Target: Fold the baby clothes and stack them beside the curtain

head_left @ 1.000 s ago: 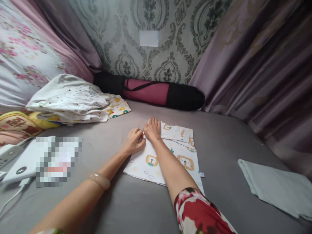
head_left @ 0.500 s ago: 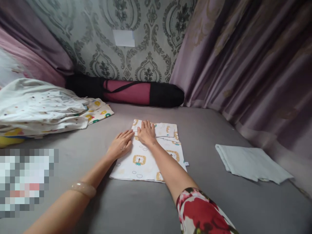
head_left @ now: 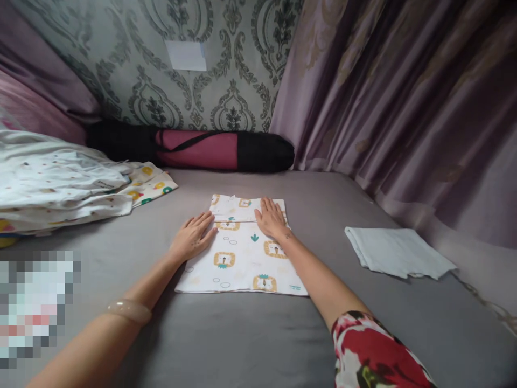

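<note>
A white cloth garment (head_left: 242, 264) printed with lion faces lies flat on the grey bed sheet (head_left: 242, 339), its far end folded over in a band. My left hand (head_left: 194, 235) rests flat at the garment's left edge, fingers stretched out toward the fold. On the right part of the folded band my right hand (head_left: 271, 218) lies palm down, fingers extended and slightly spread. Neither hand grips anything. My right forearm covers part of the garment's right edge.
A folded pale cloth (head_left: 398, 252) lies to the right. Crumpled printed fabrics (head_left: 64, 178) are heaped at the left. A long black and maroon bag (head_left: 197, 150) lies along the wall at the back. Purple curtains (head_left: 388, 91) hang on the right.
My right hand has slid rightward across the folded band, from its left part to its right part. My left hand stays at the left edge. The view has shifted slightly.
</note>
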Available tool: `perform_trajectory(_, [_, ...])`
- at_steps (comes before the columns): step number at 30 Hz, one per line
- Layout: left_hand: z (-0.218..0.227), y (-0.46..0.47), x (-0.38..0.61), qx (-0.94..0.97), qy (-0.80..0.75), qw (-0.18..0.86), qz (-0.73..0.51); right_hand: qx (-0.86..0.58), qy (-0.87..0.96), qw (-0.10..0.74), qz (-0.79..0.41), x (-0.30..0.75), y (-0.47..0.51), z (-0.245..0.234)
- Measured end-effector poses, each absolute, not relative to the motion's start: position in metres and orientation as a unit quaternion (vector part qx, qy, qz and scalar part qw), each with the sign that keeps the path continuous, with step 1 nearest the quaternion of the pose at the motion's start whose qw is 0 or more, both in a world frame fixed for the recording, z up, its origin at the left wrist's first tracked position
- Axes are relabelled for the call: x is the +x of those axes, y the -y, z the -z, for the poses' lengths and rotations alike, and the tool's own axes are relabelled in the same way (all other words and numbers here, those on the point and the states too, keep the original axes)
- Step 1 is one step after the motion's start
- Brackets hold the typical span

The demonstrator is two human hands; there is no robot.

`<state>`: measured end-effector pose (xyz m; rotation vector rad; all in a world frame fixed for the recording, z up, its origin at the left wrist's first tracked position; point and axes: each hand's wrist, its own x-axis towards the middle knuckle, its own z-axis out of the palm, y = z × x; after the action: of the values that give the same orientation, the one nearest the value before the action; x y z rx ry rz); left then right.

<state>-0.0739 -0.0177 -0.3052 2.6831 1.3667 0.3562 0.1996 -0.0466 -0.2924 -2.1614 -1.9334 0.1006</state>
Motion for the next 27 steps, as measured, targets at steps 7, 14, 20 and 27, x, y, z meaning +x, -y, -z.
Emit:
perform_trajectory(7, [0.306,0.015,-0.074,0.889,-0.449,0.037,-0.088,-0.72,0.675,0.141,-0.076,0.208,0.047,0.293])
perform_trajectory(14, [0.288,0.032,-0.066,0.913,-0.392,0.019,-0.108,-0.625,0.764,0.114,-0.113,0.215,0.116,0.283])
perform_trajectory(20, [0.281,0.091,-0.062,0.951,-0.293,0.081,-0.046,-0.549,0.811,0.074,-0.188,0.206,0.193,0.266])
perform_trajectory(27, [0.278,0.129,-0.09,0.955,-0.262,0.135,-0.027,-0.481,0.851,0.065,-0.2,0.199,0.255,0.25])
